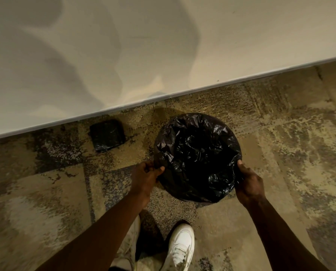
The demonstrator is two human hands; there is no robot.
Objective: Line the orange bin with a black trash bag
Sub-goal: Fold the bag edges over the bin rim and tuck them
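Note:
A black trash bag (197, 153) is spread over a round bin on the carpet in the middle of the view. The bag covers the rim and sides all around, so no orange of the bin shows. My left hand (146, 177) pinches the bag's edge at the bin's left rim. My right hand (250, 184) grips the bag at the right rim, thumb on top of the plastic. The bag's inside hangs down dark and crumpled.
A folded pack of black bags (107, 134) lies on the carpet to the left of the bin, close to the white wall (163, 45). My white shoe (180, 247) stands just below the bin. Patterned carpet (290, 153) stretches to the right.

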